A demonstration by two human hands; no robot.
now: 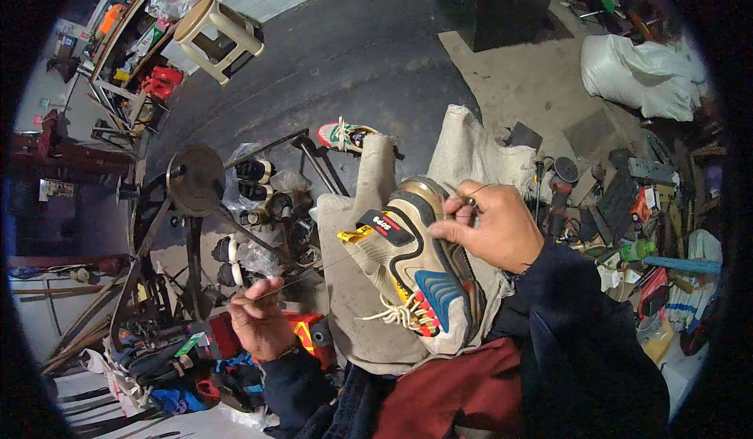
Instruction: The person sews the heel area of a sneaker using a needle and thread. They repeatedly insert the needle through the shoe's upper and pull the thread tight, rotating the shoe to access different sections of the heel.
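Note:
A beige sneaker (400, 239) with blue, yellow and red trim and a black strap lies on its side on the grey cloth over my lap, its heel pointing away from me. My right hand (494, 223) is closed in a pinch at the heel's sole edge, with a thin dark thread at its fingertips. Left of the shoe, my left hand (263, 321) pinches a thin thread (325, 265), which stretches taut toward the shoe's opening. Loose cream laces (391, 312) hang off the shoe's front.
An iron stand with a round wheel (196, 180) rises at left. A red and green sneaker (343, 135) lies on the floor ahead, beyond the grey cloth (353, 313). Tools and scraps crowd the right, near a white sack (639, 74). A stool (216, 35) stands far left.

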